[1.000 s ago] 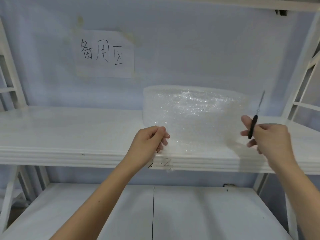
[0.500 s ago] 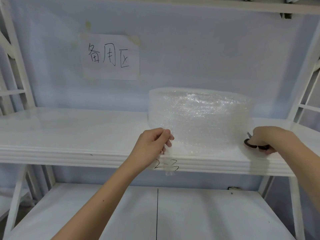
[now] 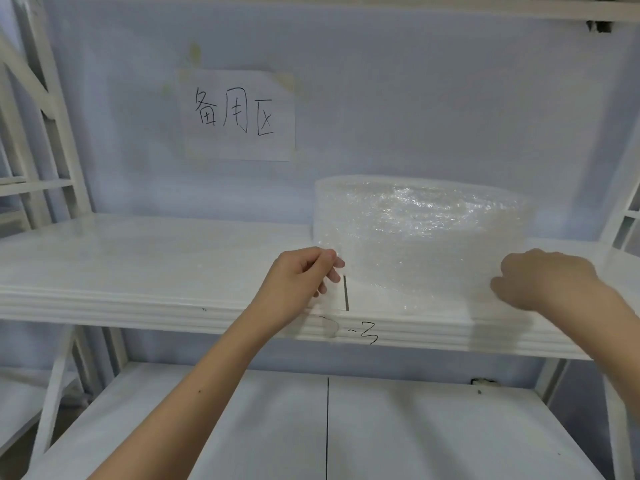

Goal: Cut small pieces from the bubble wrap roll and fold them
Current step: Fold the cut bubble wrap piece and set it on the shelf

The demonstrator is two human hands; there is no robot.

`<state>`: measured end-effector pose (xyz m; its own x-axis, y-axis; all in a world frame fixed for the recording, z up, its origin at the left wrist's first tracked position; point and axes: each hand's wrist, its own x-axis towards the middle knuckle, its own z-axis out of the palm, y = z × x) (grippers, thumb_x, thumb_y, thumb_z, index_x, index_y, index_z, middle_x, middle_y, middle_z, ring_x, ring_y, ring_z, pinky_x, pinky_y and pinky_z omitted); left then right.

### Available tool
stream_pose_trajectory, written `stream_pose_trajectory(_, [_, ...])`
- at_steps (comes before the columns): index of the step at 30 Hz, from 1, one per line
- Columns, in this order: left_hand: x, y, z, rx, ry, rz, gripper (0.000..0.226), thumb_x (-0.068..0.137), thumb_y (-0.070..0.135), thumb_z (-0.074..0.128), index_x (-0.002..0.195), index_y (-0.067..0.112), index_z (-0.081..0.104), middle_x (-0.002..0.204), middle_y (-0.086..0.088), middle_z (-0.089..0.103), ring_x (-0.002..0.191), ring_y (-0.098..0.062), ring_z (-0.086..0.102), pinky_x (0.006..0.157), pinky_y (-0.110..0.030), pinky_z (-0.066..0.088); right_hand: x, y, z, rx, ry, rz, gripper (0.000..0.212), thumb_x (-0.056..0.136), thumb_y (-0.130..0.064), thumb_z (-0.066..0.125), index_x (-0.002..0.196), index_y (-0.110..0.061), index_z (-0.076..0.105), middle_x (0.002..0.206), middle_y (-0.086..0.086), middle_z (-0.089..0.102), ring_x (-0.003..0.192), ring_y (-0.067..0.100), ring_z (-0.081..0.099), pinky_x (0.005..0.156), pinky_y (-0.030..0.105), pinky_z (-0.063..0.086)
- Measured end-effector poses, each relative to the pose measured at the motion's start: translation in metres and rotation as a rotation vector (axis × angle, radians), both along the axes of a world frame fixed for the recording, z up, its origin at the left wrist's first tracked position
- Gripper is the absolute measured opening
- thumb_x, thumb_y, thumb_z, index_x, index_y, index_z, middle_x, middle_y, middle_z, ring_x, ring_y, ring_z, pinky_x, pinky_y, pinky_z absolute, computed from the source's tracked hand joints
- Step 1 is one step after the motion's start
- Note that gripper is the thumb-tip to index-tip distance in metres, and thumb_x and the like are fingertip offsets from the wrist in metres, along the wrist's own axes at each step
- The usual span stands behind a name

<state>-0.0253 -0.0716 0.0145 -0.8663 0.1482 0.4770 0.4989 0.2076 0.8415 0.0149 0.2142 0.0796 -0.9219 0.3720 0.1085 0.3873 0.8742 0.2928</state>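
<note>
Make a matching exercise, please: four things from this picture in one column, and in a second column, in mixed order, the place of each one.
Things:
1. bubble wrap roll
2. paper sign
3. left hand
4. right hand

Places:
A. stuck on the wall above the shelf
B. at the right end of the roll, low down
C. standing on the shelf
D. pinching the loose edge of wrap at the roll's left end

Pairs: 1-C, 2-A, 3-D, 4-B

white shelf [image 3: 138,271] | carries: bubble wrap roll [image 3: 419,237], standing right of centre
</note>
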Motion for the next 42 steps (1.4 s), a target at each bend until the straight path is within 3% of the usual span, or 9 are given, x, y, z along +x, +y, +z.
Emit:
stream_pose_trajectory(2, [-0.003, -0.005, 0.006, 0.023, 0.011, -0.006, 0.029, 0.102, 0.024, 0.05, 0.09, 0.016, 0.075, 0.075, 0.006, 0.071, 0.055, -0.006, 0.055, 0.058, -0.019, 0.048, 0.026, -0.038, 0.002, -0.114, 0.034, 0.176, 0.034, 0.097, -0.045, 0.037, 0.083, -0.016, 0.05, 0.097, 0.003, 0.059, 0.089, 0.027, 0.058, 0.072, 0.03, 0.039])
stream_pose_trajectory(4, [-0.006, -0.009, 0.01, 0.084, -0.006, -0.008, 0.026, 0.101, 0.023, 0.051, 0.093, 0.018, 0.075, 0.076, 0.006, 0.073, 0.056, -0.006, 0.055, 0.058, -0.019, 0.048, 0.041, -0.076, 0.002, -0.364, 0.084, 0.39, 0.051, 0.092, -0.054, 0.043, 0.066, -0.01, 0.049, 0.075, 0.005, 0.061, 0.071, 0.028, 0.059, 0.066, 0.033, 0.046])
stream_pose_trajectory(7, [-0.005, -0.015, 0.011, 0.163, -0.044, -0.021, 0.021, 0.099, 0.024, 0.055, 0.098, 0.017, 0.075, 0.081, 0.004, 0.075, 0.062, -0.01, 0.059, 0.061, -0.021, 0.05, 0.035, -0.119, -0.003, -0.822, 0.146, 0.631, 0.053, 0.084, -0.06, 0.052, 0.075, -0.009, 0.067, 0.072, 0.004, 0.073, 0.066, 0.026, 0.069, 0.067, 0.041, 0.059])
stream_pose_trajectory(10, [-0.004, -0.023, 0.009, 0.244, -0.084, -0.038, 0.017, 0.097, 0.023, 0.059, 0.103, 0.014, 0.072, 0.089, -0.004, 0.077, 0.075, -0.017, 0.069, 0.07, -0.026, 0.056, 0.011, -0.149, -0.019, -1.073, 0.213, 0.709, 0.047, 0.077, -0.064, 0.06, 0.09, -0.021, 0.071, 0.08, -0.003, 0.075, 0.071, 0.016, 0.072, 0.073, 0.04, 0.06])
stream_pose_trajectory(16, [-0.007, -0.039, 0.006, 0.397, -0.132, 0.014, 0.01, 0.096, 0.016, 0.06, 0.1, 0.009, 0.066, 0.09, -0.011, 0.077, 0.074, -0.015, 0.072, 0.069, -0.021, 0.056, -0.027, -0.181, -0.042, -1.22, 0.319, 0.695, 0.028, 0.079, -0.046, 0.072, 0.097, -0.027, 0.063, 0.091, -0.005, 0.072, 0.082, 0.008, 0.068, 0.065, 0.022, 0.047])
stream_pose_trajectory(21, [-0.012, -0.047, 0.003, 0.444, -0.158, 0.026, 0.009, 0.097, 0.017, 0.06, 0.098, 0.01, 0.065, 0.094, -0.01, 0.078, 0.083, -0.015, 0.074, 0.072, -0.023, 0.057, -0.047, -0.192, -0.053, -1.398, 0.279, 0.652, 0.029, 0.078, -0.036, 0.075, 0.1, -0.018, 0.066, 0.084, 0.002, 0.076, 0.077, 0.016, 0.073, 0.075, 0.031, 0.058])
stream_pose_trajectory(30, [-0.014, -0.066, 0.0, 0.317, -0.055, 0.05, 0.01, 0.091, 0.009, 0.066, 0.096, 0.011, 0.075, 0.105, -0.002, 0.075, 0.099, -0.018, 0.069, 0.087, -0.03, 0.057, -0.053, -0.195, -0.047, -1.771, 0.123, 0.598, 0.01, 0.088, -0.008, 0.067, 0.089, 0.001, 0.069, 0.074, 0.014, 0.072, 0.056, 0.021, 0.065, 0.061, 0.031, 0.06])
stream_pose_trajectory(33, [-0.015, -0.072, -0.003, 0.254, -0.052, 0.052, 0.016, 0.088, 0.003, 0.068, 0.1, 0.009, 0.076, 0.101, 0.002, 0.077, 0.094, -0.008, 0.07, 0.089, -0.025, 0.055, -0.059, -0.198, -0.047, -1.877, 0.113, 0.575, 0.015, 0.089, -0.007, 0.066, 0.096, 0.006, 0.069, 0.081, 0.018, 0.073, 0.06, 0.02, 0.069, 0.062, 0.027, 0.061])
stream_pose_trajectory(42, [-0.013, -0.075, -0.009, 0.142, 0.043, 0.062, 0.016, 0.09, 0.004, 0.067, 0.098, 0.012, 0.077, 0.094, 0.003, 0.078, 0.091, -0.007, 0.072, 0.079, -0.014, 0.05, -0.064, -0.205, -0.049, -2.124, 0.201, 0.595, 0.016, 0.089, 0.0, 0.062, 0.101, 0.011, 0.067, 0.087, 0.02, 0.074, 0.073, 0.02, 0.072, 0.073, 0.024, 0.06])
